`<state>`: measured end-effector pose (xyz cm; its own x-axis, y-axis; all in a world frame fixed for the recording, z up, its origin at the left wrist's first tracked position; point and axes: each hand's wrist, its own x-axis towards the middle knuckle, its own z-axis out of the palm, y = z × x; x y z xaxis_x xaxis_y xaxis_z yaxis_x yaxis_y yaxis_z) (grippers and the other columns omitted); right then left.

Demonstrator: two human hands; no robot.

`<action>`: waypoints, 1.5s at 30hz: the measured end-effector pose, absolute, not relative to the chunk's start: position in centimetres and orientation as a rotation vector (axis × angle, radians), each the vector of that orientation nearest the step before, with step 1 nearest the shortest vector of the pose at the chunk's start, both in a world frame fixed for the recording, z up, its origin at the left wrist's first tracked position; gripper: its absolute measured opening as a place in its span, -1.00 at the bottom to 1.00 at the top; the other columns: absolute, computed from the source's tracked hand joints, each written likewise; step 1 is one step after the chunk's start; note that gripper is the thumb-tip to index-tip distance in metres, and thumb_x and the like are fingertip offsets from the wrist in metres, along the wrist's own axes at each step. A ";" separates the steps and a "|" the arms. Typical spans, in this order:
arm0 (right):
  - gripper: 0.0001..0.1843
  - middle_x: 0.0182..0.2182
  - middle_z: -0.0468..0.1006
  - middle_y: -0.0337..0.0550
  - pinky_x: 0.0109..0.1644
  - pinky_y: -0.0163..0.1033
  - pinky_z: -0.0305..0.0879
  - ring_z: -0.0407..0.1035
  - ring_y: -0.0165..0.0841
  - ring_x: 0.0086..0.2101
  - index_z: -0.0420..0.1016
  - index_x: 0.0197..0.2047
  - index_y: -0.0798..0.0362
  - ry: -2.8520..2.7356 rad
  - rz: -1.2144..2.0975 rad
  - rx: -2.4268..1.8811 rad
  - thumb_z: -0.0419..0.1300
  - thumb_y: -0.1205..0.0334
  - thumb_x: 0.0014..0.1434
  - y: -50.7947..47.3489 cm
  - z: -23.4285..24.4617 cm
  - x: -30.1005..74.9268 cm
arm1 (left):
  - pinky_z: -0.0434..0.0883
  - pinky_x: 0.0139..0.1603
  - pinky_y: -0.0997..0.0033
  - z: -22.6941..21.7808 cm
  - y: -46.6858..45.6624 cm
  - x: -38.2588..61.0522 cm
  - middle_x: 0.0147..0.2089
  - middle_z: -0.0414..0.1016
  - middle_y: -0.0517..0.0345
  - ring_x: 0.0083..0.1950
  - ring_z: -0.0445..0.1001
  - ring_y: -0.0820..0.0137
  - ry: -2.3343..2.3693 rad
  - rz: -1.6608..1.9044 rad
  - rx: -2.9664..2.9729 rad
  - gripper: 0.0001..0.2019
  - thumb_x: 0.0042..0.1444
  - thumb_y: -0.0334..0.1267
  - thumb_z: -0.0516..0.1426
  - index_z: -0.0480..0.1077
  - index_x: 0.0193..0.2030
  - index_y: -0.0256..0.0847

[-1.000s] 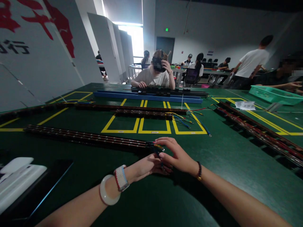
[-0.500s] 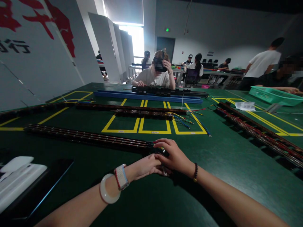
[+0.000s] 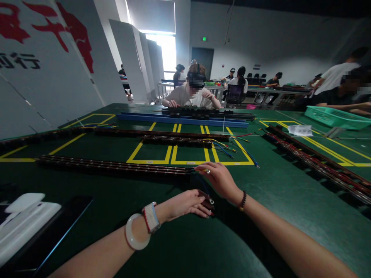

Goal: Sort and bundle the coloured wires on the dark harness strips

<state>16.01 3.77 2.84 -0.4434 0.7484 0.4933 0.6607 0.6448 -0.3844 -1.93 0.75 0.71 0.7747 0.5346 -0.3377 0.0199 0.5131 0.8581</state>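
Observation:
A long dark strip carrying parallel copper-coloured rods point(image 3: 121, 167) lies across the table, with short wires at its right end. My right hand point(image 3: 222, 180) is at that end, fingers bent together around a yellow wire point(image 3: 206, 170) whose metal lug shows between them. A dark blue wire point(image 3: 204, 184) hangs down from the same end, its ring lug beside my left fingertips. My left hand point(image 3: 187, 204) rests low over the green table, fingers stretched out and somewhat apart; its palm side is hidden.
A phone-like black slab point(image 3: 68, 216) and white objects point(image 3: 31, 216) lie at the left. Farther back are similar wired strips point(image 3: 176, 139), a blue channel point(image 3: 179, 119) and a green basket point(image 3: 336, 117). A person point(image 3: 188, 90) sits opposite; another strip point(image 3: 313, 162) runs along the right.
My hands have come apart: the right moved up and right, the left stayed low with its fingers spread. The dark blue wire now shows between them. The person opposite lowered a hand.

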 end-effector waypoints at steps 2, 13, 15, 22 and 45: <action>-0.74 -0.14 0.56 -0.17 -0.09 -0.19 0.25 0.43 -0.32 -0.18 0.48 -0.07 -0.07 -2.183 0.111 -1.120 -0.01 0.19 0.31 4.6 3.6 17.2 | 0.31 0.10 0.08 0.6 0.8 -2.0 -0.04 0.47 -0.18 -0.03 0.49 0.21 0.615 0.344 1.005 -0.64 0.10 -0.12 0.14 0.33 -0.06 -0.35; -0.64 -0.17 0.55 -0.04 -0.05 -0.15 0.27 0.40 -0.21 -0.13 0.51 -0.18 0.05 -1.849 -0.088 -1.557 -0.07 0.11 0.26 10.5 2.2 28.3 | 0.30 0.12 0.08 1.9 0.8 -2.3 -0.03 0.46 -0.20 -0.03 0.49 0.23 0.620 0.322 0.995 -0.67 0.13 -0.16 0.13 0.32 -0.07 -0.38; -0.65 -0.23 0.57 -0.03 -0.12 -0.17 0.28 0.42 -0.21 -0.19 0.52 -0.23 0.05 -1.803 -0.010 -1.695 -0.05 0.10 0.24 10.9 1.3 30.0 | 0.31 0.12 0.09 1.8 0.9 -2.4 -0.02 0.45 -0.20 -0.03 0.49 0.24 0.617 0.315 1.001 -0.66 0.12 -0.15 0.13 0.32 -0.06 -0.38; -0.58 -0.10 0.46 0.12 0.00 -0.01 0.19 0.29 -0.09 -0.05 0.40 -0.02 0.13 -1.628 -0.417 -1.557 0.13 0.05 0.14 9.7 3.1 28.9 | 0.31 0.11 0.08 1.4 1.0 -2.3 -0.02 0.45 -0.22 -0.02 0.49 0.22 0.597 0.323 1.000 -0.65 0.14 -0.13 0.11 0.31 -0.05 -0.39; -0.60 -0.19 0.51 -0.05 -0.12 -0.11 0.13 0.31 -0.17 -0.15 0.44 -0.12 0.02 -2.256 -0.382 -1.529 0.06 -0.12 0.20 12.7 -1.2 19.5 | 0.28 0.11 0.03 1.2 0.8 -2.2 -0.13 0.48 -0.18 -0.12 0.52 0.27 0.587 0.357 0.942 -0.74 0.15 -0.20 0.10 0.30 -0.12 -0.37</action>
<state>19.49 12.72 -1.18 -0.3310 0.8242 0.4596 0.9295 0.3688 0.0081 -2.16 0.80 1.20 0.7896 0.5281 -0.3124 -0.0355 0.5477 0.8359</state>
